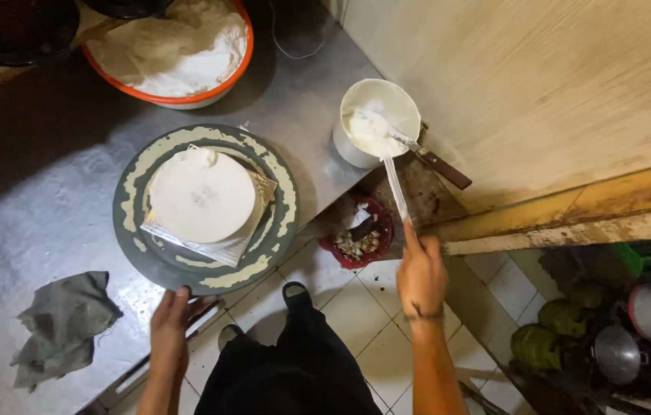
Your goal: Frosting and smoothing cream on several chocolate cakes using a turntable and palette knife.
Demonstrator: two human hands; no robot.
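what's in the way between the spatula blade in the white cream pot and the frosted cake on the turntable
Nothing visible. The spatula in the right hand dips into the pot; bare steel table lies between it and the cake.

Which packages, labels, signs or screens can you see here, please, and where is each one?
None: no package, label, sign or screen shows.
Nearest in kind: white tub of cream, open, at the steel table's right edge, unlabelled.
Orange-rimmed bowl, table's far side, unlabelled.
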